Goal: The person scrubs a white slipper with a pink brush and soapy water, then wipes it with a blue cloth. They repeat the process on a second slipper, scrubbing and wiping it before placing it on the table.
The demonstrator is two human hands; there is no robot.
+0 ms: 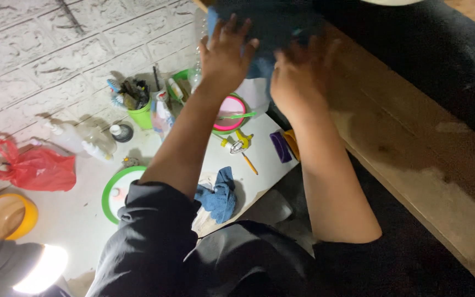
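Now dark cloth pressed at frame top by left hand, fingers spread; right hand blurred, grip unclear.

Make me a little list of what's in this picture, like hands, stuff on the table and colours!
left hand: fingers spread, pressed on dark blue cloth
right hand: blurred, on the same cloth
table: white, cluttered
blue rag: crumpled, near table edge
red bag: by the brick wall
green cup: full of tools
pink dish: green rim, below the hands
yellow bowl: far left
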